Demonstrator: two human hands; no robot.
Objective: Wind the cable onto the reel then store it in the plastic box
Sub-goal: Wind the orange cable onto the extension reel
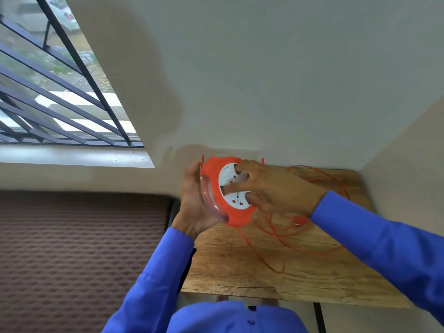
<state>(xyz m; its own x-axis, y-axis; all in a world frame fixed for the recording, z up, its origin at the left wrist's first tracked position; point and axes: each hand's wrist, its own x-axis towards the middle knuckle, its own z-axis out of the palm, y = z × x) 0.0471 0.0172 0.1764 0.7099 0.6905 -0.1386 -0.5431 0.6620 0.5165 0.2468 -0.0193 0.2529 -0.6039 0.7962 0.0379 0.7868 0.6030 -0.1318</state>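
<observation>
orange reel (229, 188) held by both hands, cable (276, 236) loose on table (240, 272).

Left hand (192, 200) grips orange reel (228, 191) rim; right hand (271, 186) fingers on white face; loose cable (276, 236) across wooden table (240, 272).

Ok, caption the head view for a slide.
Both hands hold the orange reel above loose cable on the wooden table.

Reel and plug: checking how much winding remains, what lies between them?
In the head view, loose orange cable sprawls in loops over the wooden table between the reel and plug.
</observation>
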